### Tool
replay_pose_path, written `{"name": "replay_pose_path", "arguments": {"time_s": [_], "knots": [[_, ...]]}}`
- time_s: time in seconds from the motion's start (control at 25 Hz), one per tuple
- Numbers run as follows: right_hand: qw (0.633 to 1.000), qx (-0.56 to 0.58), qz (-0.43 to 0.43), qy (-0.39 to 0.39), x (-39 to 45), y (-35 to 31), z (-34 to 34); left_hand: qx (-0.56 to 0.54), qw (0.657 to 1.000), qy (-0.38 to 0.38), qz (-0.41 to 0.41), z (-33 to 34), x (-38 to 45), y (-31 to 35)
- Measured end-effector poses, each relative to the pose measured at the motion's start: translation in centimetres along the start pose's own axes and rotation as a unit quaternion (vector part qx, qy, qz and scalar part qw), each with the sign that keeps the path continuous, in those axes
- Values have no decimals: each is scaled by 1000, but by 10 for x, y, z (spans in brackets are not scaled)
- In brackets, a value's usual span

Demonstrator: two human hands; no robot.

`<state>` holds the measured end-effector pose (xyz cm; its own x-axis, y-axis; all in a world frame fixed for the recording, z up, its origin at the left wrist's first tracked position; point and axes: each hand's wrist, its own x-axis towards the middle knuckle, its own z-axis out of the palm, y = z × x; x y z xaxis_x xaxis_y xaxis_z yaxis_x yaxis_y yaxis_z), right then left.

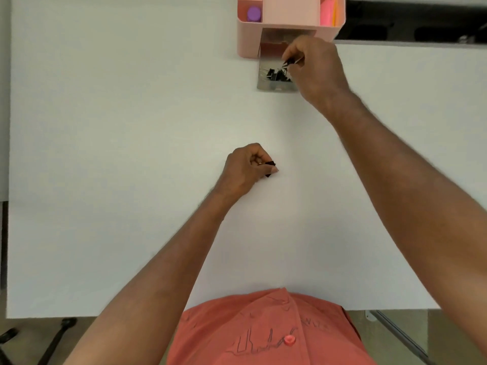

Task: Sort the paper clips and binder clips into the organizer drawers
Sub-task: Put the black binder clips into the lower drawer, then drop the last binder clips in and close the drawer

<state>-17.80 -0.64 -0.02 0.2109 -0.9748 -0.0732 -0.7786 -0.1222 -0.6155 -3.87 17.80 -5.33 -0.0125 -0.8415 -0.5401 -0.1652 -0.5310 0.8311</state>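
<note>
A pink desk organizer (250,40) stands at the far edge of the white table (118,154). Its clear drawer (274,86) is pulled out toward me and holds several black binder clips (275,73). My right hand (313,67) hovers over the drawer's right side, fingers pinched on a black binder clip (290,61). My left hand (247,169) rests on the middle of the table, fingers closed on another black binder clip (270,164) that pokes out by the thumb. No paper clips are visible.
The organizer's top compartments hold a purple cap (254,13) on the left and pink sticky notes (328,11) on the right. A dark gap (421,22) lies past the table's far right edge. My orange shirt (263,330) presses against the near edge.
</note>
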Motion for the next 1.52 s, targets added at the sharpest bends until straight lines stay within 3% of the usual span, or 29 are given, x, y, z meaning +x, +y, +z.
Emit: {"name": "replay_pose_path", "arguments": {"time_s": [0.24,0.4,0.52,0.76,0.92,1.0,1.08,1.16,1.24,1.36,1.52], "knots": [[1000,-22,9,-13,20,6,14,-65,997,47,-10,-18,7,7],[993,80,16,82,-1,9,6,-67,990,111,54,-27,31,48],[979,137,49,142,-42,17,6,-8,979,163,125,-29,67,91],[965,190,138,114,-94,31,17,163,949,199,183,-16,135,122],[947,245,193,82,-100,30,23,140,943,216,211,-13,133,116],[873,401,268,67,-95,22,25,87,934,262,228,-13,125,113],[723,593,352,40,-85,11,23,15,924,319,209,-18,125,110],[578,707,407,9,-73,2,19,-64,918,363,144,-26,131,115],[482,765,428,-5,-61,-3,15,-129,923,355,71,-36,139,122],[418,790,448,-4,-43,-8,6,-158,942,295,14,-42,143,128],[396,797,457,11,-14,-12,-10,-213,942,258,27,-42,145,132]]}}
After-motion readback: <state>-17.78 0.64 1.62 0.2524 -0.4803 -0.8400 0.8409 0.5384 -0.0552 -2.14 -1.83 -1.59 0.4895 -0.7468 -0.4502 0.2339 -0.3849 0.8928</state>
